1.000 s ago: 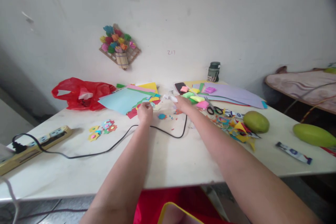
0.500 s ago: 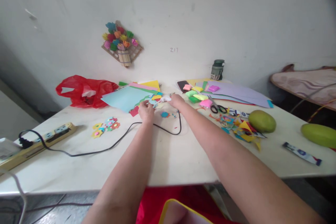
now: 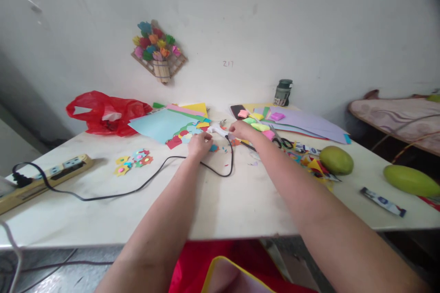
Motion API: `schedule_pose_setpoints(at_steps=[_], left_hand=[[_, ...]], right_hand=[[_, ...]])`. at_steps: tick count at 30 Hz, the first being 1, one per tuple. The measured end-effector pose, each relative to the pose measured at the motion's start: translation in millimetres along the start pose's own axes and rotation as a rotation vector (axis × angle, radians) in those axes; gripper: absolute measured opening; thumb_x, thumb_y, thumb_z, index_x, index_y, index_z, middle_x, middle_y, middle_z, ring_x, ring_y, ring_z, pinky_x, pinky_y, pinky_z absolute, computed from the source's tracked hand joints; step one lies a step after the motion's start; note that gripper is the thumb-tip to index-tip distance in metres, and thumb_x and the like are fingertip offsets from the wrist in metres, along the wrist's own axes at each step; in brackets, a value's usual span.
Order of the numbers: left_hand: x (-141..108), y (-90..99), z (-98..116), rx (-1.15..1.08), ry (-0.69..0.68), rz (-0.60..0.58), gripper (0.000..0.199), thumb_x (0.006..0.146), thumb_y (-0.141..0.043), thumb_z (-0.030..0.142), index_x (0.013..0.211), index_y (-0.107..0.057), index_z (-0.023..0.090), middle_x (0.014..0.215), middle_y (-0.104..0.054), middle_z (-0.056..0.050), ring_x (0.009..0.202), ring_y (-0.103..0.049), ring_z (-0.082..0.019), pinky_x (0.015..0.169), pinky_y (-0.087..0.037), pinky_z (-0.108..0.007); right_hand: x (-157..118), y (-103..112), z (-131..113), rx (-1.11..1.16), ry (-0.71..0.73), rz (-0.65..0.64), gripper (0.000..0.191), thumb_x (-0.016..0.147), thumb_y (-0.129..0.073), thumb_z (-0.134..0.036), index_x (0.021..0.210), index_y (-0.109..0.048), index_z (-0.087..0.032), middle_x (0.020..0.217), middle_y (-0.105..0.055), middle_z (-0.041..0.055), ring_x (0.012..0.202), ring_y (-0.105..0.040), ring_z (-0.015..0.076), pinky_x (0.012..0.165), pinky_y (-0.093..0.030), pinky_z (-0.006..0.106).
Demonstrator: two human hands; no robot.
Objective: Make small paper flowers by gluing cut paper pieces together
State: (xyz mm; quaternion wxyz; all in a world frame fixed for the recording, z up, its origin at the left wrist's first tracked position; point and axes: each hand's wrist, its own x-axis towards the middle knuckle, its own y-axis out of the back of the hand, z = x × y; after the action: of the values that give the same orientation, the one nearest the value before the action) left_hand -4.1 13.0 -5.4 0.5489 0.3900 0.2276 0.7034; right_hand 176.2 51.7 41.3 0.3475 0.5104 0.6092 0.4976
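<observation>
Can see white corded tool [image 3: 218,131] on pale tabletop [image 3: 220,206], betw part-curled left hand [image 3: 200,145] & bent right hand [image 3: 242,128]; can't tell re: hold in either; prob light, stiff, smooth, best gripped by body, minding drag from black cord [image 3: 151,180]; set vs white wall [image 3: 292,18] marked 217, w/ flower ornament [image 3: 161,70]

The left hand [image 3: 200,145] and right hand [image 3: 243,129] flank a white corded tool [image 3: 218,131] on the table [image 3: 237,206].
</observation>
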Motion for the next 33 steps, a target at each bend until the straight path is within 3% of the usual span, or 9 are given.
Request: schedule_pose_setpoints(at_steps=[7,12,19,22,28,33], left_hand=[[-4,-2.3,5,0.227,-0.199,-0.048,0.025,0.069,-0.057,0.03,0.09,-0.068,0.022,0.104,-0.062,-0.007,0.107,-0.045,-0.027,0.089,-0.039,-0.035],[0,3.0,2,0.338,-0.157,-0.069,0.03,0.07,-0.056,0.037,0.095,-0.066,0.023,0.108,-0.059,-0.008,0.109,-0.043,-0.029,0.091,-0.035,-0.042],[4,11.3,0,0.439,-0.101,-0.147,0.037,0.067,-0.058,0.047,0.094,-0.066,0.023,0.108,-0.06,-0.01,0.11,-0.043,-0.032,0.09,-0.033,-0.044],[4,9.8,0,0.445,-0.1,-0.193,0.038,0.067,-0.057,0.049,0.093,-0.065,0.022,0.107,-0.061,-0.01,0.109,-0.044,-0.032,0.089,-0.033,-0.043],[6,6.0,0,0.424,-0.108,-0.239,0.036,0.067,-0.057,0.047,0.091,-0.065,0.021,0.108,-0.06,-0.012,0.109,-0.044,-0.034,0.089,-0.034,-0.044],[5,6.8,4,0.367,-0.091,-0.243,0.03,0.067,-0.06,0.04,0.09,-0.061,0.021,0.101,-0.063,-0.009,0.101,-0.053,-0.028,0.086,-0.038,-0.039]], right_hand=[[-16,0,21,-0.172,0.047,0.006,0.027,0.075,-0.053,-0.018,0.095,-0.07,-0.022,0.105,-0.067,0.0061,0.095,-0.06,0.0197,0.078,-0.042,0.025],[-20,-8,23,-0.275,0.106,0.003,0.035,0.077,-0.05,-0.028,0.11,-0.065,-0.026,0.118,-0.06,0.0095,0.108,-0.053,0.0279,0.087,-0.038,0.036],[-20,-14,28,-0.346,0.033,-0.044,0.039,0.081,-0.045,-0.03,0.113,-0.062,-0.018,0.119,-0.057,0.0161,0.112,-0.048,0.0328,0.088,-0.036,0.043],[-17,-16,30,-0.319,-0.01,-0.051,0.04,0.079,-0.049,-0.032,0.112,-0.062,-0.016,0.12,-0.057,0.0169,0.111,-0.049,0.032,0.086,-0.038,0.041],[-11,-16,34,-0.078,-0.139,-0.138,0.039,0.069,-0.06,-0.031,0.107,-0.064,-0.021,0.111,-0.064,0.0089,0.095,-0.06,0.0232,0.073,-0.042,0.029],[-16,-14,32,0.038,-0.156,-0.081,0.039,0.065,-0.063,-0.025,0.104,-0.063,-0.019,0.105,-0.066,0.007,0.086,-0.06,0.0184,0.064,-0.041,0.023]])
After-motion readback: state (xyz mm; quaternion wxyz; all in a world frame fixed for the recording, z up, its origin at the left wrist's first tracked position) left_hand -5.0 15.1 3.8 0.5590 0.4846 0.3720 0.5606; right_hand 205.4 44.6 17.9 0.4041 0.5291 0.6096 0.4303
